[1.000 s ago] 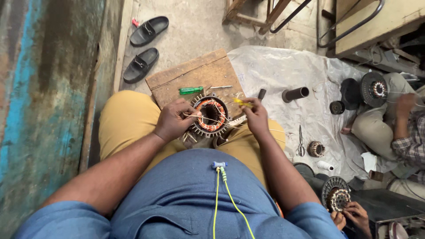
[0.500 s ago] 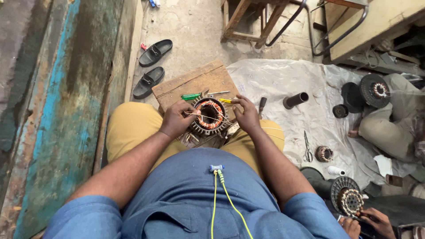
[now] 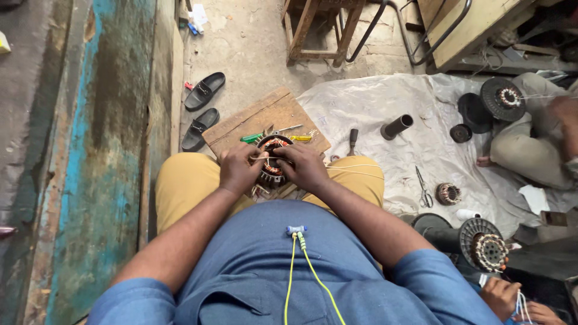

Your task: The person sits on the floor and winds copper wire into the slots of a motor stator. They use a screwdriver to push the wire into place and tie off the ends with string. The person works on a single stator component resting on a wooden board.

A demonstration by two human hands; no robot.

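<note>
Your left hand: your left hand (image 3: 239, 169) is curled around the left side of the round metal motor core with copper wire coils (image 3: 272, 161). It grips the core so it does not roll.
Your right hand: your right hand (image 3: 306, 167) is clenched on the right side of the same core. Its fingers pinch a thin pale wire (image 3: 260, 157) that runs across the top.
Where the core is: it rests on your lap, between your knees in the yellow trousers (image 3: 183, 180). That keeps it close and steady.
Near you: a flat brown wooden board (image 3: 265, 114) lies on the floor just past your knees. A green-handled screwdriver (image 3: 256, 137) lies on it, easy to reach.
On the side: a white plastic sheet (image 3: 385, 102) on the floor holds small metal scissors (image 3: 424, 191) and a dark short pipe (image 3: 397, 126).
Other people: another person's hand (image 3: 498, 295) is at the bottom right, near another round wire-wound motor core (image 3: 486, 245).
</note>
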